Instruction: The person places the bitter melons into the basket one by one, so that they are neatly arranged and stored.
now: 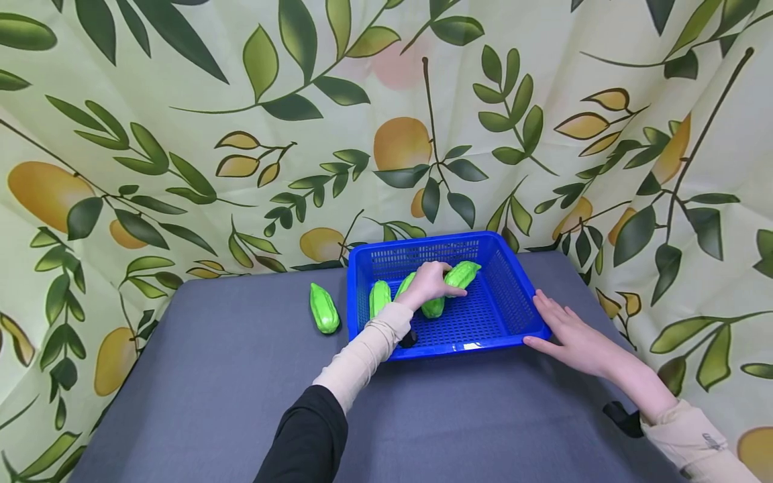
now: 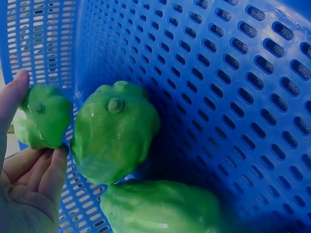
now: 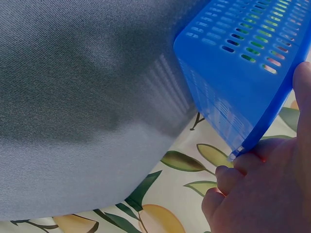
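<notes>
My left hand [image 1: 427, 282] reaches into a blue plastic basket [image 1: 521, 295] and holds a green bitter melon [image 1: 462, 275] between thumb and fingers. In the left wrist view, this bitter melon [image 2: 43, 116] shows its stem end, with the thumb above and the fingertips below. Beside it lie a larger one [image 2: 115, 133] and another in front [image 2: 160, 206]. The head view shows bitter melons [image 1: 380, 298] at the basket's left, partly hidden by my arm. My right hand [image 1: 574, 339] rests against the basket's front right corner, fingers extended along the rim; the right wrist view shows the thumb on the rim [image 3: 272, 119].
One more bitter melon [image 1: 324, 310] lies on the grey cloth-covered table [image 1: 241, 376], left of the basket. A curtain [image 1: 338, 168] printed with leaves and fruit hangs close behind the basket and along the right side. The table edge runs near the basket's right corner.
</notes>
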Demonstrator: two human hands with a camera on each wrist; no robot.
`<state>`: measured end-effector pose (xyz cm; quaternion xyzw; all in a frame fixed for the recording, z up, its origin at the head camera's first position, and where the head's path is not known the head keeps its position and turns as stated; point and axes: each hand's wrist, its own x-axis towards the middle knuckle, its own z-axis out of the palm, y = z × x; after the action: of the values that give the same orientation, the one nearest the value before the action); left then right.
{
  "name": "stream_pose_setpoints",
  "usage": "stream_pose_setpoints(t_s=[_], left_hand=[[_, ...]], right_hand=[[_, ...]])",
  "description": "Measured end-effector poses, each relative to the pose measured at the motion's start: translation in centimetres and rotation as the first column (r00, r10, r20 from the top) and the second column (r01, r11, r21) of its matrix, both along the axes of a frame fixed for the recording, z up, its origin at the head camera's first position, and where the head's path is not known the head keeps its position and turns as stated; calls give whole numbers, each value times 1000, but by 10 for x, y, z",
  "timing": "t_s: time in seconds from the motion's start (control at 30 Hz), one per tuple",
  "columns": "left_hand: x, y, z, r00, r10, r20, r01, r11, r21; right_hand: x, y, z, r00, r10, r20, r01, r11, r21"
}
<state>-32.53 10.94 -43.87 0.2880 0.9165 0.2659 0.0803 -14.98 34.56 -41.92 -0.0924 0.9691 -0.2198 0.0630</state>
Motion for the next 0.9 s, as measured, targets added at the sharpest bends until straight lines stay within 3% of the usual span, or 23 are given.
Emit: stream_pose_setpoints(t_s=[0.27,0.63,0.9], left_hand=[[0,4,0,997,-35,-62,29,996,-83],[4,8,-3,975,-114,-192,71,974,-214],[7,9,-2,967,-138,-216,80,963,-256]], right_hand=[[1,0,0,1000,6,-8,-6,1000,1],[1,-1,1,1000,9,-10,-9,1000,-3],[2,-1,0,1000,-2,-4,2,1000,5]])
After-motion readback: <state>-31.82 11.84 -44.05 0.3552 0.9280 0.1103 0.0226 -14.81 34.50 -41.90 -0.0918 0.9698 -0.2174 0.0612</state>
